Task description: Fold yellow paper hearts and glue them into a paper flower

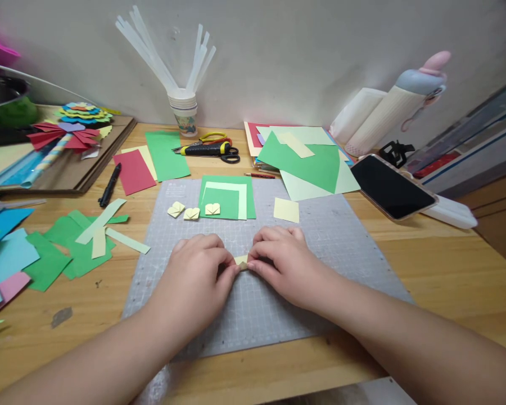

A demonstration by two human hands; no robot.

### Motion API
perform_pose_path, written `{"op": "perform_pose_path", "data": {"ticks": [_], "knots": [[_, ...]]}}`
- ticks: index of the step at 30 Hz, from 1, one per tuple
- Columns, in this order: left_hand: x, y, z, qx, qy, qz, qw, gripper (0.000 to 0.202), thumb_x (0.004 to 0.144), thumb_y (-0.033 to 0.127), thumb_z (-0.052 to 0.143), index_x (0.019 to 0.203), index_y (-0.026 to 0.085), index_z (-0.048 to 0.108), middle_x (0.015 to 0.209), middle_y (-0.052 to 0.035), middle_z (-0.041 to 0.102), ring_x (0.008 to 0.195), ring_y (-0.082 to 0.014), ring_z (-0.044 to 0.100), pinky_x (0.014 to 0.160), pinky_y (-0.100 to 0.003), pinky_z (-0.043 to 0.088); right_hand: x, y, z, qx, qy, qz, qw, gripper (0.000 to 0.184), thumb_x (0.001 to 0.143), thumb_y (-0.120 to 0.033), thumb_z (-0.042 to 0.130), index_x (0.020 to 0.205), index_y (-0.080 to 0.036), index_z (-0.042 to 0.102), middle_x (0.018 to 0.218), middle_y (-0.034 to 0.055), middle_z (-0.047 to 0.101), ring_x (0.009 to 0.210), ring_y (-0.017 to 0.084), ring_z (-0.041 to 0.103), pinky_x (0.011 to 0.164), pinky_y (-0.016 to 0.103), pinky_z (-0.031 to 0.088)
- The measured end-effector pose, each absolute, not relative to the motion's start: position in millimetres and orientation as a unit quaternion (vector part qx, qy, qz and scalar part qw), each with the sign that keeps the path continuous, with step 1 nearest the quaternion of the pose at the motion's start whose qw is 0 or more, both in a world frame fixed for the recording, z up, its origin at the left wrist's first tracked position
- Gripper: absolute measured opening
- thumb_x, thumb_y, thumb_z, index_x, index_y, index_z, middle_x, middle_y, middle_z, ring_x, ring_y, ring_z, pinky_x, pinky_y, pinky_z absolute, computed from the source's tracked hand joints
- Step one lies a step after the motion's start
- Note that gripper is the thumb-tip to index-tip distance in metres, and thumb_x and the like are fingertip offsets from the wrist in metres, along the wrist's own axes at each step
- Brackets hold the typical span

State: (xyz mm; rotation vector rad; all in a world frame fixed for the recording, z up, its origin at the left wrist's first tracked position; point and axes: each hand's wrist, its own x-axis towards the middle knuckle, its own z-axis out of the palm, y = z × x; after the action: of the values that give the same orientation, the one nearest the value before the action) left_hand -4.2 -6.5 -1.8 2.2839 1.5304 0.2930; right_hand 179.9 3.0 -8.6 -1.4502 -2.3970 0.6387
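Observation:
A small piece of folded yellow paper (242, 260) lies over the grey cutting mat (320, 292), pinched from both sides. My left hand (202, 264) has its thumb and fingers closed on the paper's left end. On the right end, the thumb and fingertips of my right hand (280, 261) are pressed together. Much of the paper is hidden by the fingers. Beyond the hands sit three folded yellow paper hearts (191, 214), one of them on the stacked green squares (225, 197). A flat pale yellow square (287, 210) lies to their right.
Green and blue paper scraps (84, 247) spread at the left, near a black pen (109, 185). Scissors and a black-yellow cutter (206, 149) lie by the paper cups (184, 112). At the right are coloured sheets (307, 163), a phone (392, 185) and a bottle (392, 107).

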Motion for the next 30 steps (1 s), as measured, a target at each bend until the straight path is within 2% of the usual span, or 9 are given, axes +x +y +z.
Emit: {"op": "perform_pose_path", "data": {"ticks": [5,14,30], "knots": [[-2.9,-4.7,-4.7,0.796,0.563,0.111,0.193,0.021,0.086,0.035,0.055,0.072,0.021,0.063,0.083,-0.0024,0.061,0.086,-0.0247,0.055,0.076,-0.042,0.036,175.7,3.0,-13.8,-0.525,-0.808,0.221,0.150,0.015,0.086,-0.026,0.062,0.073,-0.020,0.063,0.088,-0.0001,0.060,0.095,0.020,0.053,0.078,0.036,0.027],[-1.0,-6.1,-7.4,0.801,0.564,0.102,0.171,0.020,0.087,0.031,0.050,0.074,0.020,0.060,0.084,-0.0035,0.058,0.087,-0.0255,0.053,0.078,-0.044,0.036,173.9,2.1,-17.2,-0.549,-0.794,0.208,0.157,0.016,0.085,-0.027,0.063,0.070,-0.020,0.062,0.097,0.0017,0.060,0.097,0.022,0.052,0.079,0.037,0.027],[-1.1,-5.6,-6.1,0.804,0.560,0.101,0.175,0.018,0.085,0.029,0.049,0.072,0.020,0.058,0.083,-0.0045,0.059,0.087,-0.0259,0.053,0.078,-0.044,0.036,174.0,10.0,-16.2,-0.550,-0.779,0.248,0.171,0.017,0.076,-0.026,0.072,0.062,-0.020,0.065,0.086,-0.0002,0.058,0.092,0.019,0.052,0.080,0.037,0.027]]}}
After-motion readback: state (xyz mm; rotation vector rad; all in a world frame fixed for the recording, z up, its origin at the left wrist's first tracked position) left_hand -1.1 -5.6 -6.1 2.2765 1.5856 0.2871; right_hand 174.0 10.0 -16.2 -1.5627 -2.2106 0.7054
